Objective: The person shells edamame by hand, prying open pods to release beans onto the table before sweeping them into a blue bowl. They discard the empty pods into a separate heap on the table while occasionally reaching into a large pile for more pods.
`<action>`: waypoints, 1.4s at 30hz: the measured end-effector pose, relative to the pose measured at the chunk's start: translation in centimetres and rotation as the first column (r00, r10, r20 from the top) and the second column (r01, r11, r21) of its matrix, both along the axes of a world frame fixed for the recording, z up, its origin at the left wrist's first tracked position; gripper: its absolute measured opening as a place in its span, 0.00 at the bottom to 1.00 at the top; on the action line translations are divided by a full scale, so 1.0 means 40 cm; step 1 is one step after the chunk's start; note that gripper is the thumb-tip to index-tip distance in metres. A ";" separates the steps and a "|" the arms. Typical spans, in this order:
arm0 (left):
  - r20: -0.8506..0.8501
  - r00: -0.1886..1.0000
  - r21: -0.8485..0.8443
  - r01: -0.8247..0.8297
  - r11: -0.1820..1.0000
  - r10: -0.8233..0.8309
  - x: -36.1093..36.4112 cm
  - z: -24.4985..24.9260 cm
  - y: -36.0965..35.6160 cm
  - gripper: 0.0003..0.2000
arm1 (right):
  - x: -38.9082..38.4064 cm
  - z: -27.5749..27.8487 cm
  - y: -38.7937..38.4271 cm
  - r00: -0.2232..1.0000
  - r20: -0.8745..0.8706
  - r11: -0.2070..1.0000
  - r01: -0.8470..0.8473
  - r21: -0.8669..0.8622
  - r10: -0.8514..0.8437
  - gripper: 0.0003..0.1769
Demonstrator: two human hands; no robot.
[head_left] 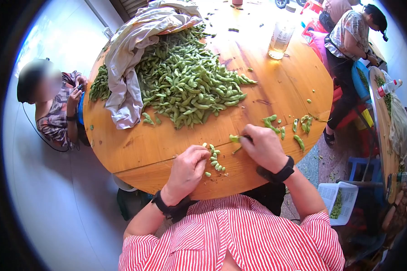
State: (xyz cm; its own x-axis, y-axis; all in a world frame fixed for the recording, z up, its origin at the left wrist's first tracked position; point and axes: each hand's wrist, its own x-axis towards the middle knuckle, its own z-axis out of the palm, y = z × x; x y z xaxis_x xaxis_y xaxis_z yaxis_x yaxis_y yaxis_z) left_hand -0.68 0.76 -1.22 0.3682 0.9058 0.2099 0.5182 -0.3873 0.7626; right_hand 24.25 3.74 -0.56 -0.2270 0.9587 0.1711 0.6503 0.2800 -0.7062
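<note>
- One green, tapered pod (234, 138): pinched in right hand (265, 147), right of pale-green oval beans (214, 158), tip toward them.
- Left hand (186, 168): nearer beans, at their left; fingers narrowed, contents cannot be told.

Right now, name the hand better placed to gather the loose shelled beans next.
Left, I'd judge: the left hand is close beside the shelled beans, while the right hand is farther off and pinches a green pod. Whether the left fingers hold anything is hard to tell.
</note>
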 end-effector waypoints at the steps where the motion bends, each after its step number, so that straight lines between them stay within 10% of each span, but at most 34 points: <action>1: -0.001 1.000 -0.001 0.000 1.000 0.000 -0.006 0.003 -0.004 0.08 | 0.020 0.000 0.004 0.996 0.084 0.999 0.039 0.036 -0.042 0.08; 10: -0.411 0.911 -0.291 -0.120 0.949 -0.011 -0.102 0.128 -0.117 0.14 | 0.174 0.004 0.004 0.876 0.344 0.939 0.290 0.186 -0.338 0.05; 15: -0.313 0.950 -0.156 -0.050 0.986 -0.002 -0.100 0.049 -0.148 0.14 | 0.109 0.040 -0.019 0.872 0.365 0.940 0.259 0.220 -0.326 0.10; 20: -0.256 0.966 -0.099 -0.061 0.993 0.033 -0.046 0.034 -0.051 0.14 | -0.028 0.020 -0.033 0.980 0.184 0.996 -0.084 0.042 0.075 0.07; 28: -0.232 0.968 0.013 0.099 0.995 -0.093 0.023 -0.017 0.043 0.14 | -0.118 -0.002 -0.034 0.949 0.201 0.969 -0.235 -0.069 0.245 0.09; 32: -0.202 0.968 -0.235 0.099 0.967 -0.148 0.006 0.044 0.042 0.11 | -0.090 0.016 -0.046 0.944 0.087 0.924 -0.288 -0.252 0.318 0.10; 36: -0.284 0.936 0.244 -0.141 0.959 0.209 -0.001 0.071 0.144 0.08 | -0.089 0.012 -0.044 0.956 -0.049 0.933 -0.292 -0.209 0.289 0.10; 42: -0.349 0.887 0.371 -0.166 0.914 0.303 -0.026 0.039 0.233 0.05 | -0.084 -0.008 -0.036 0.966 -0.077 0.967 -0.252 -0.032 0.249 0.11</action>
State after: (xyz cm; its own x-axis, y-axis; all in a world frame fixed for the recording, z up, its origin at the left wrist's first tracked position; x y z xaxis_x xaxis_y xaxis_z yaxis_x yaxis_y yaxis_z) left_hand -1.73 10.08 0.33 0.2663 0.8825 0.3876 0.8530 -0.4030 0.3317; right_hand 20.87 2.31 -0.89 -0.4491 0.8795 0.1576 0.5104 0.3973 -0.7627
